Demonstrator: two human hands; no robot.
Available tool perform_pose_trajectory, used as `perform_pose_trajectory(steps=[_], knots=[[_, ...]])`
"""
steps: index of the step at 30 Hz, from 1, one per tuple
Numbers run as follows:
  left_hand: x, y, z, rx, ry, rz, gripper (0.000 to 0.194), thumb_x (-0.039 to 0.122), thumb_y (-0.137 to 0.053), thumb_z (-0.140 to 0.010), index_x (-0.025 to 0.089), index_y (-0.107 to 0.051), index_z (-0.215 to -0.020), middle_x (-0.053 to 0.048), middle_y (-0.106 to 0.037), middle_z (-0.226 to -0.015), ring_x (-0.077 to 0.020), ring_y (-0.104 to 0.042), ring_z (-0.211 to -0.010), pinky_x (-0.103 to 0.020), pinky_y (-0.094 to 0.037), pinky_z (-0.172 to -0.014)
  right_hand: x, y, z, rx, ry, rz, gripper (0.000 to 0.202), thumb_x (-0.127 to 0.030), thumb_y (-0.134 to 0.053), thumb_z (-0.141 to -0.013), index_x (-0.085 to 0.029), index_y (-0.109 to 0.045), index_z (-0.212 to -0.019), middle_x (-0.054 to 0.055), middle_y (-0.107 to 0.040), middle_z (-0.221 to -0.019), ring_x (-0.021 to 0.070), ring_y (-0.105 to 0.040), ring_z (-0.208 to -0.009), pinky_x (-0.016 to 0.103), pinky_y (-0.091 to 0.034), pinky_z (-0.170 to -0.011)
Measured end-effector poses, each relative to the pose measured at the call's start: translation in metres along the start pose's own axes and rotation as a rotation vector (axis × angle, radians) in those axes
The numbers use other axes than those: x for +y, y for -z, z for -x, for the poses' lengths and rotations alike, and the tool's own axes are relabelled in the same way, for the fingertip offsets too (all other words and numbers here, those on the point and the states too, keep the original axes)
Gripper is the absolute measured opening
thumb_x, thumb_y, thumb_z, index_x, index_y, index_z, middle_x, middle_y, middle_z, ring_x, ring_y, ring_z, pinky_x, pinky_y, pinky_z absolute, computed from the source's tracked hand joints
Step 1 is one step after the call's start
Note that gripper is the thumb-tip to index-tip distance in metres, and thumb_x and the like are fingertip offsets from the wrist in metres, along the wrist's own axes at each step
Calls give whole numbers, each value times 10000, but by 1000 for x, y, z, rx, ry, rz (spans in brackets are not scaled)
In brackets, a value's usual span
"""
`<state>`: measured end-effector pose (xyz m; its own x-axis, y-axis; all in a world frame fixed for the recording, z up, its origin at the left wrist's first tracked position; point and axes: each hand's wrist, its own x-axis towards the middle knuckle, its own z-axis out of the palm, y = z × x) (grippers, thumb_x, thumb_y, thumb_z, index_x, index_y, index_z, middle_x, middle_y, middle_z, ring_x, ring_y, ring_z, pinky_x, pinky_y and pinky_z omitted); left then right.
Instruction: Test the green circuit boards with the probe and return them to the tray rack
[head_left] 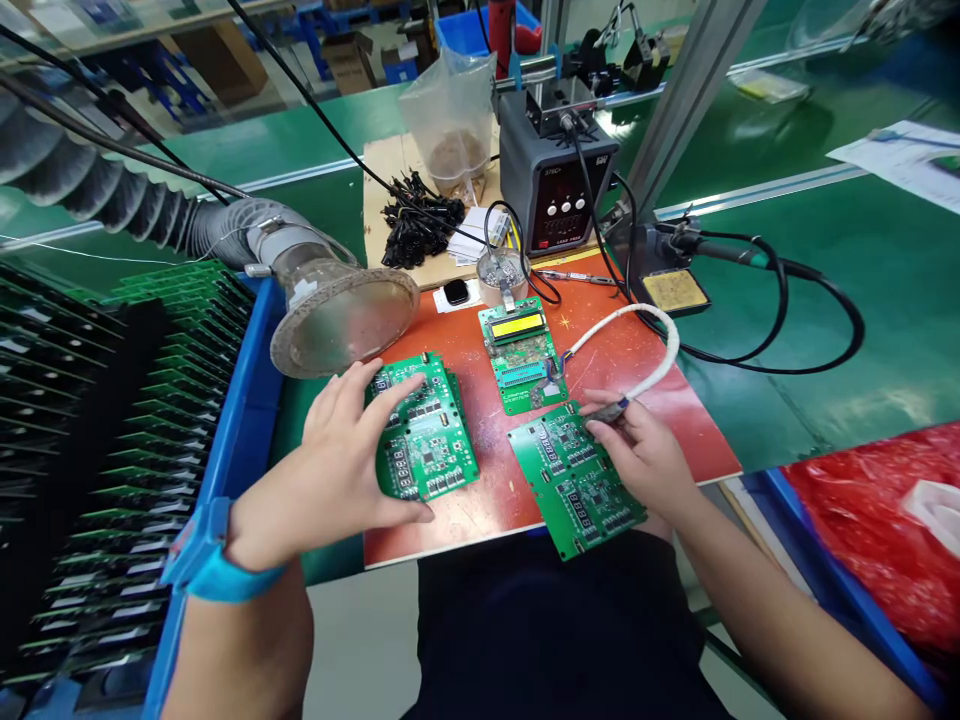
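My left hand, a blue strap on its wrist, spreads its fingers and thumb over the left side of a stack of green circuit boards. Whether its fingertips touch the boards I cannot tell. My right hand pinches a dark cable connector at the end of a white sleeved cable. It sits over the upper right part of another green circuit board, hiding some of it. The cable runs to a green programmer board with a lit yellow display, lying just beyond.
On the left, a blue crate holds rows of upright boards, with a fume extractor hood overhanging the mat. Behind stand a soldering station, black parts and a small tin. At right are a soldering iron and red plastic.
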<state>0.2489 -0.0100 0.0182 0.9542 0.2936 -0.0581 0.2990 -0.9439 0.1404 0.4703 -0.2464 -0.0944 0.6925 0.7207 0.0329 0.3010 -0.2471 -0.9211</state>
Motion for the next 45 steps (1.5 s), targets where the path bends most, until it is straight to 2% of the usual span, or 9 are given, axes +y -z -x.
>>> perform_pose_trajectory(steps=[5, 10, 14, 17, 19, 21, 26, 33, 45], knots=[[-27, -13, 1, -141, 39, 93, 1141, 728, -704, -573, 242, -225, -1488, -231, -99, -1555, -514, -117, -1406, -697, -278, -1040, -5, 0, 1, -6, 44, 29, 289, -312, -542, -908, -232, -562, -1185, 64, -674, -1055, 201, -639, -967, 378, -511, -882], [-35, -16, 8, -78, -26, 114, 1097, 722, -700, -591, 324, -221, -1493, -170, -35, -1594, -551, -85, -1391, -744, -299, -980, -9, -2, -1, -63, 110, 114, 287, -285, -512, -914, -220, -553, -1190, 77, -670, -1069, 216, -627, -1008, 379, -523, -861], [7, -15, 11, 211, -8, 74, 875, 605, -697, -707, 263, -354, -1435, -158, -186, -1568, -474, -81, -1428, -715, -215, -1065, -11, -4, -1, -78, 155, 179, 285, -279, -504, -913, -212, -553, -1186, 87, -673, -1042, 219, -640, -950, 376, -540, -818], [63, -36, 10, 458, -73, 181, 483, 347, -650, -842, 226, -495, -1283, -117, -452, -1411, -292, -309, -1398, -526, -300, -1130, -14, -4, -2, -97, 190, 215, 290, -263, -495, -918, -205, -538, -1199, 88, -670, -1033, 215, -639, -940, 372, -537, -824], [94, -62, 8, 446, -275, 289, 438, 456, -631, -838, 205, -562, -1189, -98, -563, -1298, -249, -402, -1339, -449, -355, -1115, -15, -4, -3, -112, 215, 235, 285, -254, -489, -921, -206, -532, -1198, 85, -667, -1026, 216, -638, -943, 378, -531, -839], [113, -91, 5, 371, -354, 310, 485, 544, -601, -829, 195, -597, -1165, -101, -596, -1281, -260, -435, -1317, -443, -392, -1090, -16, -4, -4, -129, 236, 250, 288, -243, -479, -924, -210, -525, -1207, 79, -665, -1019, 218, -634, -959, 383, -522, -862], [113, -131, 0, 296, -343, 374, 566, 604, -580, -813, 178, -608, -1185, -130, -602, -1286, -283, -492, -1274, -484, -424, -1059, -12, -7, -7, -124, 234, 253, 265, -238, -503, -909, -203, -543, -1169, 73, -664, -970, 201, -644, -855, 346, -544, -754], [108, -130, 1, 234, -338, 411, 586, 615, -569, -812, 193, -593, -1218, -137, -593, -1298, -276, -482, -1292, -487, -400, -1078, -8, -8, -7, -88, 260, 263, 198, -250, -510, -908, -202, -565, -1093, 87, -676, -976, 203, -652, -851, 345, -550, -723], [109, -128, -1, 279, -340, 422, 579, 608, -591, -801, 181, -604, -1193, -136, -606, -1276, -269, -498, -1274, -473, -412, -1069, -9, -4, -6, -117, 211, 220, 192, -261, -525, -907, -203, -566, -1085, 88, -682, -1030, 202, -653, -842, 352, -551, -732]])
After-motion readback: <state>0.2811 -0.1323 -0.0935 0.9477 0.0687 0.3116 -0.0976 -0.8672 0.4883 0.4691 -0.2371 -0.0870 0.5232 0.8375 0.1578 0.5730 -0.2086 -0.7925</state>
